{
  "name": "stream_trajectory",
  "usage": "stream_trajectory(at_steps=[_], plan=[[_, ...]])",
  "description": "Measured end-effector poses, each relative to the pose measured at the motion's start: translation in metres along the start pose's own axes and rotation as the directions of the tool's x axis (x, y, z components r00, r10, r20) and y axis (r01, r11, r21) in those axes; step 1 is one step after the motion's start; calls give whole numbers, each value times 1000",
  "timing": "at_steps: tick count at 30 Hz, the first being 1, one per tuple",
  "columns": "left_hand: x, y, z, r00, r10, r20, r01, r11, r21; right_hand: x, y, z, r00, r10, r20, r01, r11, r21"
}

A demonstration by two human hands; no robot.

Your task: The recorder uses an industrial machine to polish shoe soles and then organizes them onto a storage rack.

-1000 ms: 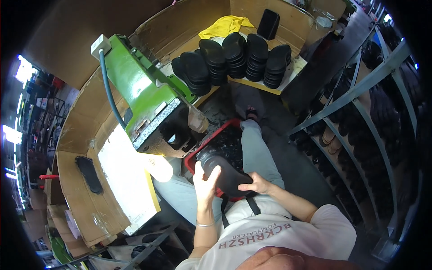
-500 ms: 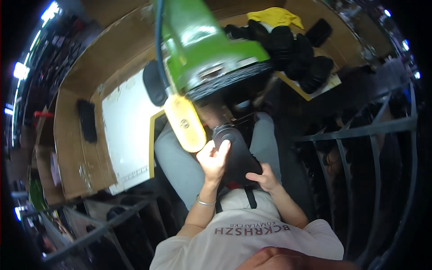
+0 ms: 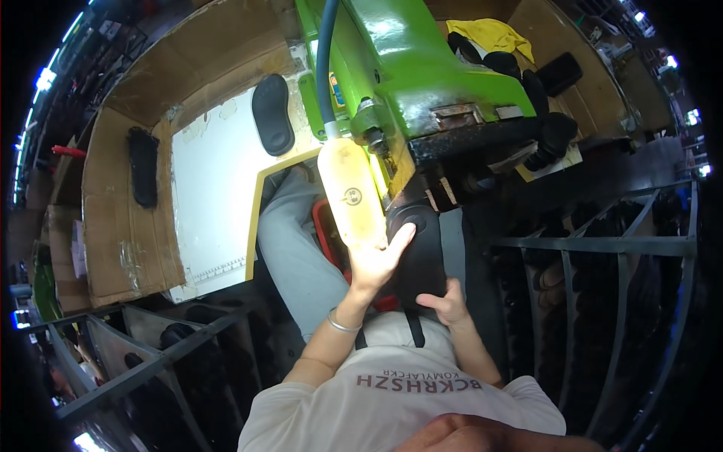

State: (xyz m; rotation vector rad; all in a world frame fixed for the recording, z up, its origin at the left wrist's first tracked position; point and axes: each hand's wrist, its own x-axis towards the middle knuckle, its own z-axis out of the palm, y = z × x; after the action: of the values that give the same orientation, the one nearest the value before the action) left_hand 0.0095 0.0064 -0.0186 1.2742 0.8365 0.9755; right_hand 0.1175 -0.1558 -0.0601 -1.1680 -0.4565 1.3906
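A black insole (image 3: pixel 423 260) is held in front of my lap, its rounded far end close below the green machine (image 3: pixel 452 83). My left hand (image 3: pixel 374 264) grips that far end, its thumb lying on top near an oval mark; the other fingers are hidden. At the near end my right hand (image 3: pixel 448 303) is closed on the edge, thumb on top and fingers underneath. A lit yellow lamp (image 3: pixel 352 192) on a dark cable hangs just beyond my left hand, partly over it. Whether the insole touches the machine's dark lower parts cannot be seen.
Left of the machine, a white board (image 3: pixel 215 203) bears another black insole (image 3: pixel 273 113). A dark piece (image 3: pixel 143 167) rests against the cardboard wall (image 3: pixel 113 226). Several black pieces and a yellow cloth (image 3: pixel 493 38) lie at the far right. Metal racks (image 3: pixel 595 245) stand on both sides.
The view has shifted, so the machine and lamp appear farther right. Both hands keep their hold on the insole, which now sits a little farther right in the picture and is turned more upright.
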Motion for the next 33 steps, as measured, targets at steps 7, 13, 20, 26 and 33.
stream_trajectory(at_steps=[7,13,20,26,33], plan=[[0,-5,7,998,30,-48,-39,981,-192,5,-53,-41,844,-312,-436,382,920,81],[3,7,10,994,-69,87,95,934,-345,52,-126,-47,814,-429,-390,460,888,-18],[9,19,-21,1000,11,19,-7,979,-202,99,-136,-16,870,-446,-210,477,869,129],[5,28,-71,998,55,-23,-59,973,-225,98,-104,20,861,-464,-209,500,849,174],[-9,19,-97,996,83,31,-78,988,-132,97,-88,33,845,-515,-146,530,843,94]])
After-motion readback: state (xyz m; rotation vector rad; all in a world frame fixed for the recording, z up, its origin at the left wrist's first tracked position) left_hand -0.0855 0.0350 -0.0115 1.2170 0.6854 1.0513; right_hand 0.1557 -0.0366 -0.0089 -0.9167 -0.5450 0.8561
